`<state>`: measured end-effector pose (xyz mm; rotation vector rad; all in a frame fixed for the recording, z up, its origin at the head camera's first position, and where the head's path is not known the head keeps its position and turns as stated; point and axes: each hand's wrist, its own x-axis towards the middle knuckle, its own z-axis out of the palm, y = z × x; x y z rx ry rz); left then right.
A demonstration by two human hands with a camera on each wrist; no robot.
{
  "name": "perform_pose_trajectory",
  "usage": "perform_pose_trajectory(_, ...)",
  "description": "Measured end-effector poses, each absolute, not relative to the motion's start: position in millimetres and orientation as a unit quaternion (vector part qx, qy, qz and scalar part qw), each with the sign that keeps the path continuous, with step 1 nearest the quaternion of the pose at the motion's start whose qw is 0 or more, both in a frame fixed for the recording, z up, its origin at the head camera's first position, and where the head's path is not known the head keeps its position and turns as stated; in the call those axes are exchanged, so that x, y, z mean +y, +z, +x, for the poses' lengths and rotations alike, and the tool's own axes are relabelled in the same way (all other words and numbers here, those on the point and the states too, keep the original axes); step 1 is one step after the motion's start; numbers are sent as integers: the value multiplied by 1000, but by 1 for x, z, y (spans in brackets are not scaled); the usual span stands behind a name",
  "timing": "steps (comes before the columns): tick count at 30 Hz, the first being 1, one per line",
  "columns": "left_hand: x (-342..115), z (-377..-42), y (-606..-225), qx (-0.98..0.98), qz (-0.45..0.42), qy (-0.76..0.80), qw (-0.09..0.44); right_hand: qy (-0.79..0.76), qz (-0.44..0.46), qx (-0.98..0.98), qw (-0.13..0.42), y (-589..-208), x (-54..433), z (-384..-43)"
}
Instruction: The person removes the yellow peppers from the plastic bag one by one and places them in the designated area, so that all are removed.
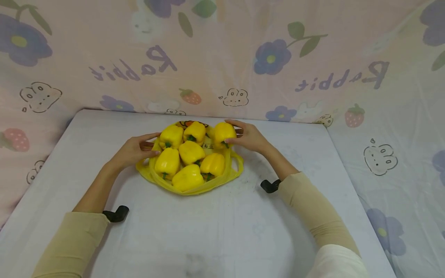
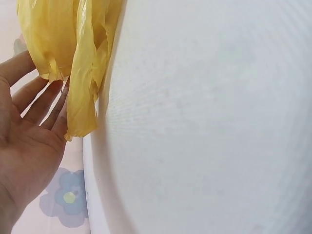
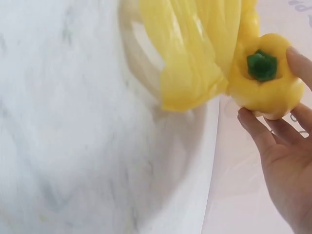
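A yellow plastic bag [image 1: 208, 189] lies spread on the table with its mouth facing up and several yellow bell peppers [image 1: 187, 178] inside. My right hand [image 1: 251, 137] holds one yellow bell pepper [image 1: 222, 133] at the bag's far right edge, thumb on one side and fingers on the other. In the right wrist view that pepper's green stem [image 3: 262, 66] faces the camera. On the opposite side, my left hand [image 1: 133, 150] touches the bag's left edge with spread fingers. The left wrist view shows its palm beside the hanging yellow plastic [image 2: 83, 92].
The white table [image 1: 208, 231] extends around the bag, its back edge close behind. A patterned cloth [image 1: 215, 58] with flowers and rabbits hangs behind and at the sides. Black wrist mounts [image 1: 118, 214] stick out from both sleeves.
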<state>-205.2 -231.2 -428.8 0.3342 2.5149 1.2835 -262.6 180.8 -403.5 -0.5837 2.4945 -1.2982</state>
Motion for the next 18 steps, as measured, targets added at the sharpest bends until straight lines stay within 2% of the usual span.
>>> perform_pose_trajectory(18, -232, -204, -428, 876, 120, 447, 139, -473, -162, 860, 98, -409, 217, -276)
